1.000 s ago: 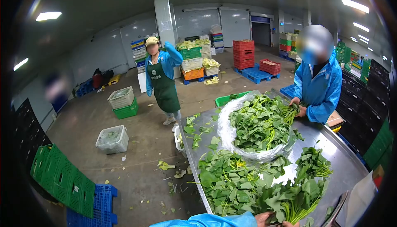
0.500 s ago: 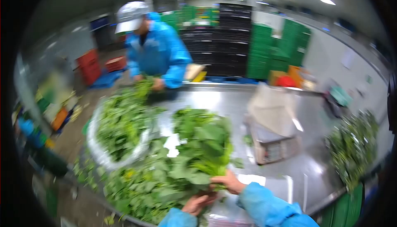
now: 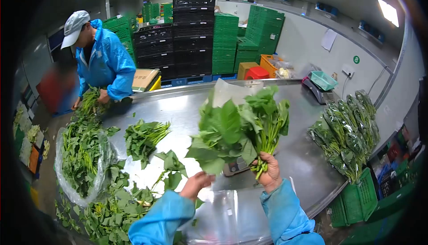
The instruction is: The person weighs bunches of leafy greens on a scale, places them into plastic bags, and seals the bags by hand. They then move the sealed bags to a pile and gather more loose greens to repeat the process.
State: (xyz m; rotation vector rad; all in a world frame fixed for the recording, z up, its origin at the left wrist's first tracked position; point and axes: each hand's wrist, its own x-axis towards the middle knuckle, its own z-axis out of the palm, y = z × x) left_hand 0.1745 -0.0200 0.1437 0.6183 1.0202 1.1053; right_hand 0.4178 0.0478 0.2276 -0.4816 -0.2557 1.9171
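Bunch of leafy greens: broad, flat, matte leaves on thin pale stems, held upright above the shiny steel table. Right hand, at 5 o'clock of the bunch, is fisted tight round the stems. Left hand, at 7 o'clock, fingers loosely curled, touches the lowest leaf; grip state unclear.

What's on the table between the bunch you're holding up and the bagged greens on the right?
Nothing: in the head view, bare steel table separates the bunch from the bagged greens.
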